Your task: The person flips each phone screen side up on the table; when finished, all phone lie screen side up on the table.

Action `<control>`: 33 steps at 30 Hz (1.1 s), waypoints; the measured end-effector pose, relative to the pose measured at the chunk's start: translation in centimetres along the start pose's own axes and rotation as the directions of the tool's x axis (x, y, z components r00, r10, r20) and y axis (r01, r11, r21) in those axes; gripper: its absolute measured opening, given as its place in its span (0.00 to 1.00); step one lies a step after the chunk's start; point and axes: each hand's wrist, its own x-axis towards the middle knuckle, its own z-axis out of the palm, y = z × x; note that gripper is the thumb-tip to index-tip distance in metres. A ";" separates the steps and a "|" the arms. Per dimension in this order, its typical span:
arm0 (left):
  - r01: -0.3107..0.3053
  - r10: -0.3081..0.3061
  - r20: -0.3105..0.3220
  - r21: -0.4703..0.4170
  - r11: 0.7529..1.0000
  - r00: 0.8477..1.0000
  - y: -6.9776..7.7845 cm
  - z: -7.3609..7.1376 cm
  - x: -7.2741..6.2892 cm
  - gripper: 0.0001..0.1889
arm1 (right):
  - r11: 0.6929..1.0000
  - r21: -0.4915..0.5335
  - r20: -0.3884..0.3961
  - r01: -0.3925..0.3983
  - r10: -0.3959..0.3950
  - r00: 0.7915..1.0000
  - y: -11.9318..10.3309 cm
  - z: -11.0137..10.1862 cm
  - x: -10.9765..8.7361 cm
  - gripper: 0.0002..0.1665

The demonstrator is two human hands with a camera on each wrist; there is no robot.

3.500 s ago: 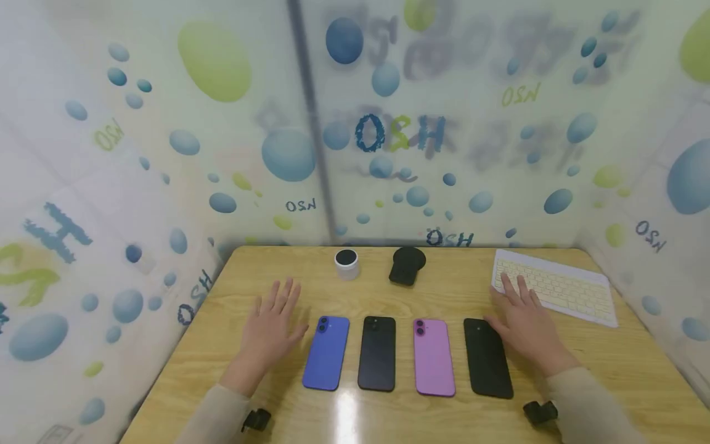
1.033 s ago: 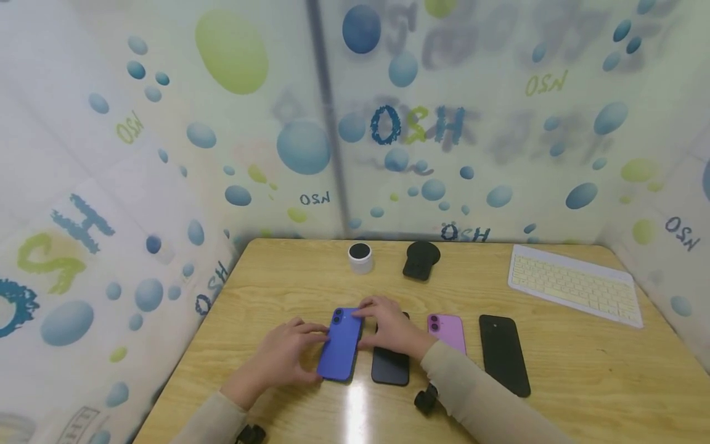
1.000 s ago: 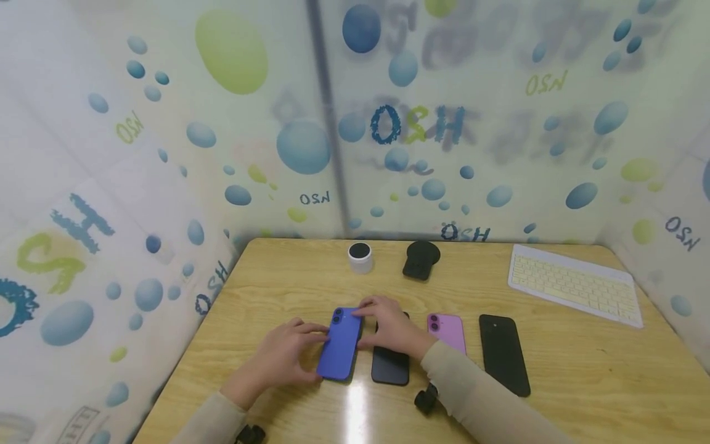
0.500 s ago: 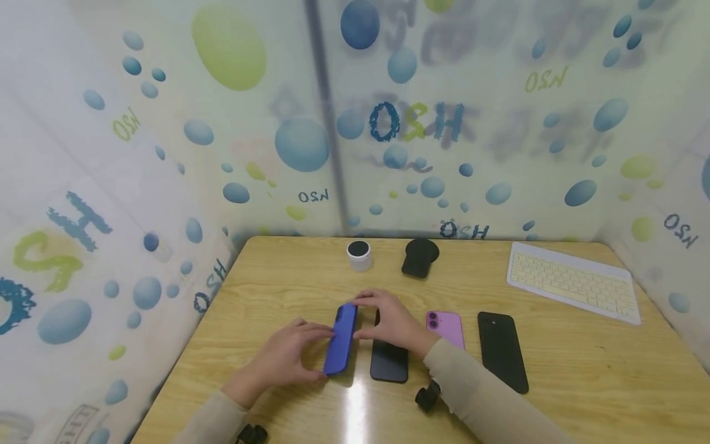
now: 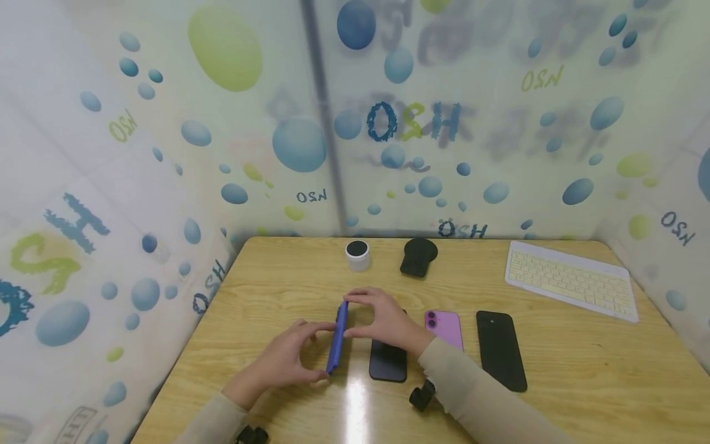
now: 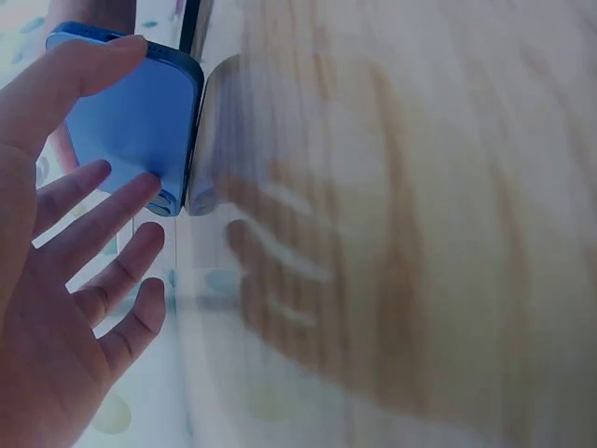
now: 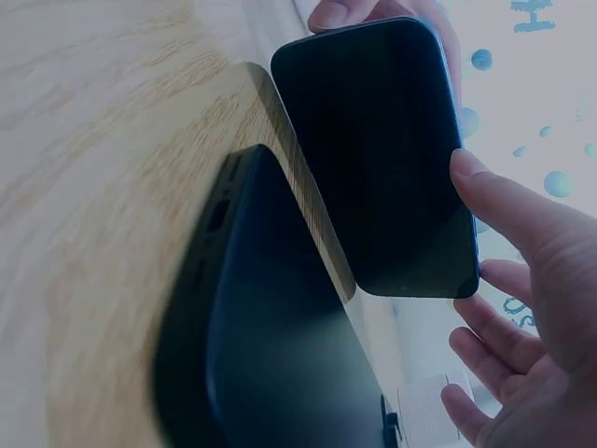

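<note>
We have blue phone (image 5: 337, 343) tilted up on long edge between grips, long axis near-to-far — left grip (image 5: 281, 359) pinches near end, right grip (image 5: 387, 317) far end, fingers half-spread, neither closer.

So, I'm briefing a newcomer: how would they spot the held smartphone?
Find the wooden table, then the small white cylinder near its back edge. Nearer the person, the blue smartphone sits between the left hand and right hand. Unlike the flat-lying dark smartphone and pink smartphone to its right, it alone is blue and tipped up on a long side.
</note>
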 end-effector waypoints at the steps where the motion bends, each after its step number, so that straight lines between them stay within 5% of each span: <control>1: -0.017 0.017 -0.007 -0.005 1.000 1.000 0.0 -0.1 0.0 0.47 | 1.000 0.009 -0.004 0.006 -0.006 1.000 -0.1 0.1 0.1 0.44; 7: -0.107 0.106 -0.032 -0.035 0.994 0.994 0.0 -0.8 0.0 0.49 | 0.999 0.029 -0.022 0.036 -0.035 0.999 -0.5 0.6 0.3 0.43; 17: -0.136 0.135 -0.023 -0.023 0.990 0.991 0.2 -2.0 0.0 0.50 | 0.999 0.024 -0.039 0.030 -0.029 0.999 -0.7 1.7 1.0 0.44; 24: -0.235 0.237 -0.049 0.047 0.971 0.970 0.0 -2.6 0.2 0.49 | 0.998 0.036 -0.051 0.050 -0.048 0.998 -1.0 1.9 1.2 0.47; 33: -0.230 0.231 -0.075 0.017 0.973 0.970 -0.7 -2.8 -0.3 0.50 | 0.998 0.024 0.012 0.050 -0.050 0.999 -0.3 2.1 1.4 0.51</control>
